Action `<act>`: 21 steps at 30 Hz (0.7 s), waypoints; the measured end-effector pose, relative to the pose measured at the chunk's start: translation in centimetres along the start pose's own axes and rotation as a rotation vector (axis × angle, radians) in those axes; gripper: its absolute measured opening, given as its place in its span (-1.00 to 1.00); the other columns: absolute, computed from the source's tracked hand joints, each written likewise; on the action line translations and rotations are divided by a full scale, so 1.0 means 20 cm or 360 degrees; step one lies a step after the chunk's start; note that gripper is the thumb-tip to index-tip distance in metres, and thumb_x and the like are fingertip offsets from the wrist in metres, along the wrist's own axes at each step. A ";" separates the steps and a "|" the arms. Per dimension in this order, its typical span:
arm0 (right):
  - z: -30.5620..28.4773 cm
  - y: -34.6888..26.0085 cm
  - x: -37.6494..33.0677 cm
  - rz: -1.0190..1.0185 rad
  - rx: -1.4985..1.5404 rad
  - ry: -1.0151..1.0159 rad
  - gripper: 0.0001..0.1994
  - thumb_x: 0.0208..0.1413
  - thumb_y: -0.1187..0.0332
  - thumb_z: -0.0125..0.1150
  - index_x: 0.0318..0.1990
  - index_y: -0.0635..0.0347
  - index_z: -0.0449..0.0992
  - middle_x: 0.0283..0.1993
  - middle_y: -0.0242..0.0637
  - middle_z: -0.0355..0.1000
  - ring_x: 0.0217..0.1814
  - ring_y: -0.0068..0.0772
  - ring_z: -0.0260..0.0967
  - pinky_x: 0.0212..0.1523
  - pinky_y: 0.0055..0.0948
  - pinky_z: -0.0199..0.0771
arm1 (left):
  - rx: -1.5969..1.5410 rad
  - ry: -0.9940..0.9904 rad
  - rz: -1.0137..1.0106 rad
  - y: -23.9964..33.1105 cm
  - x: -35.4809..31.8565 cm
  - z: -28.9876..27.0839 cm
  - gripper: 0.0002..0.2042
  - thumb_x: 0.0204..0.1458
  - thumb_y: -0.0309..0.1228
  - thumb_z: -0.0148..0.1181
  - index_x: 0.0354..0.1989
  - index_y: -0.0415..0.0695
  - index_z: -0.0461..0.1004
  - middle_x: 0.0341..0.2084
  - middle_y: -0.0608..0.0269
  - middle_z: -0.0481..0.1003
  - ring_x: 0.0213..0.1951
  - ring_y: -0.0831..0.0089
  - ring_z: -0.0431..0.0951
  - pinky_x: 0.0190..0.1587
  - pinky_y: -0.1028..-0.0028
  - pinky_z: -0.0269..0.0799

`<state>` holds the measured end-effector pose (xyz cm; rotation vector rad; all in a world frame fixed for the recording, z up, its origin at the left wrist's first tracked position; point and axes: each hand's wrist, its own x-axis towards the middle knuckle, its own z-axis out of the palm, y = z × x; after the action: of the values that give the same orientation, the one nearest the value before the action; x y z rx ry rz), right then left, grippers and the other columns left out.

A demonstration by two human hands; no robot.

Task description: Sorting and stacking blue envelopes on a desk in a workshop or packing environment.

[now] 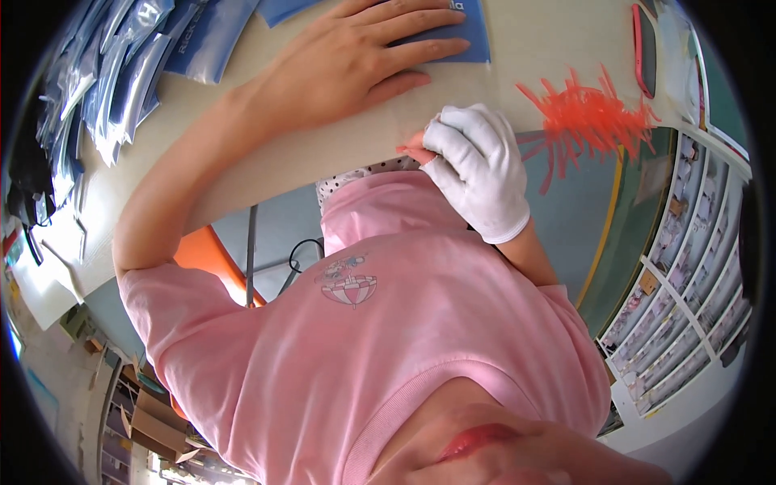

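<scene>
Left hand (364, 61) lies flat, fingers spread, on a blue pouch (461, 36); gloved right hand (477, 166) – fingers pinched on an orange strip (412, 148) – beside more strips (590, 117).

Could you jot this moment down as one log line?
left hand: flat on blue packet | right hand: white glove, pinching red strip | red strips pile

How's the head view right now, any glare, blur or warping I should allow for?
Head view: bright, even daylight on the table, with only a soft shadow under the bare hand; the white glove is nearly blown out, so its folds are faint; fisheye bends the table edge and the shelves near the rim; corners are black; the red strips look slightly soft.
</scene>
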<state>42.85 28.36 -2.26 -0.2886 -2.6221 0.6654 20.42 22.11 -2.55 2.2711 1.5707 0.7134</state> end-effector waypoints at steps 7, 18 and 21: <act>-0.33 0.18 -0.10 -0.0459 0.1428 0.0051 -0.78 0.04 0.28 0.40 -0.21 0.09 0.52 -0.15 -0.36 0.42 -0.12 -0.22 0.40 -0.08 -0.28 0.34 | 0.0280 0.0048 -0.0042 0.06 -0.02 -0.03 -0.49 0.09 -0.34 0.19 0.28 0.00 0.39 0.31 0.19 0.33 0.35 0.19 0.27 0.35 0.15 0.16; -0.78 0.93 -0.29 0.1350 -0.0086 0.0632 -0.85 0.10 0.31 0.32 -0.29 0.20 0.56 -0.49 -0.45 0.40 -0.44 -0.61 0.29 -0.34 -0.50 0.37 | 0.0307 -0.0012 -0.0078 0.06 0.00 -0.03 -0.42 0.01 -0.40 0.29 0.29 -0.01 0.39 0.33 0.17 0.30 0.39 0.11 0.22 0.39 0.09 0.13; -0.75 1.03 -0.32 0.1167 -0.0251 0.0547 -0.81 0.06 0.32 0.36 -0.31 0.22 0.50 -0.40 -0.33 0.43 -0.35 -0.44 0.36 -0.26 -0.33 0.43 | 0.0152 0.0030 -0.0043 0.03 0.00 -0.02 -0.40 -0.02 -0.41 0.35 0.29 -0.02 0.40 0.33 0.14 0.30 0.40 0.12 0.22 0.38 0.08 0.16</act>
<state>57.15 50.29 -2.69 -1.3217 -2.1988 0.5536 20.57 21.91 -1.91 2.3116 1.6750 0.6684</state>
